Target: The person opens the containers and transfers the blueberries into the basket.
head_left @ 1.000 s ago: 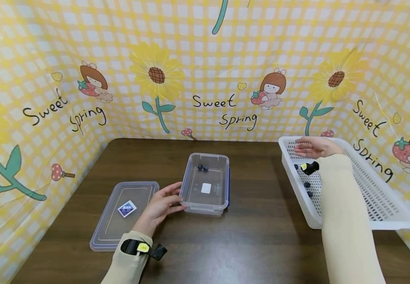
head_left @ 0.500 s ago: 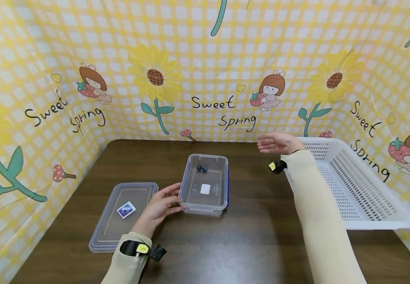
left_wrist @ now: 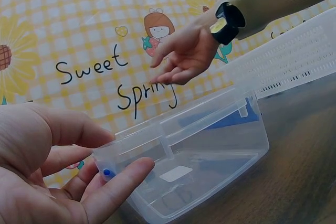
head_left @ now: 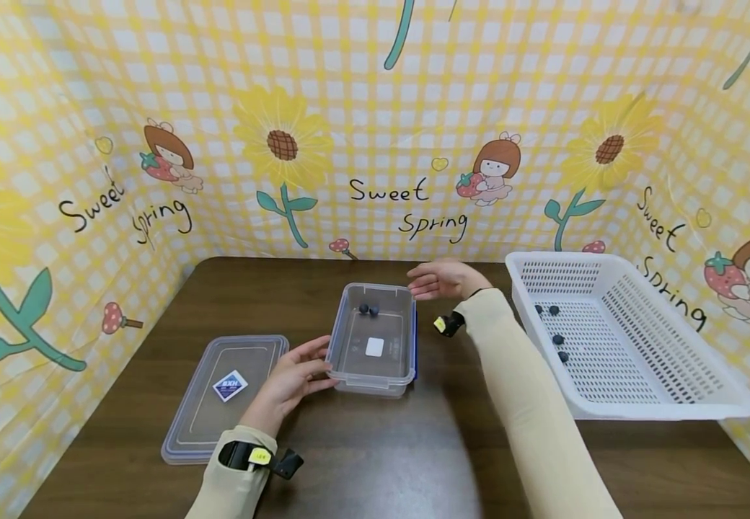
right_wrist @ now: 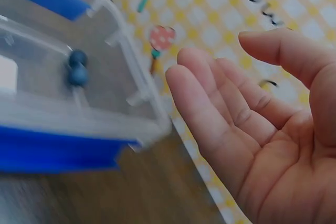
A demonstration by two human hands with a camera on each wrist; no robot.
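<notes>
A clear plastic food container (head_left: 375, 367) stands on the dark table with two blueberries (head_left: 369, 310) inside, near its far end. My left hand (head_left: 293, 378) grips its near left corner, the thumb in front and the fingers along the left side. My right hand (head_left: 448, 280) hovers by the far right corner of the container. In the right wrist view its palm (right_wrist: 283, 177) shows bare, fingers extended and thumb apart. At the right, a white perforated basket (head_left: 647, 411) has several blueberries (head_left: 557, 339) along its left side.
The container's lid (head_left: 200, 425) with a blue and white label lies flat on the table (head_left: 375, 461) left of the left hand. A yellow checked cloth (head_left: 375, 122) with printed figures encloses the table at the back and sides.
My right hand has moved left from over the basket to beside the container, uncovering the basket's blueberries. The left hand and the container stay in place.
</notes>
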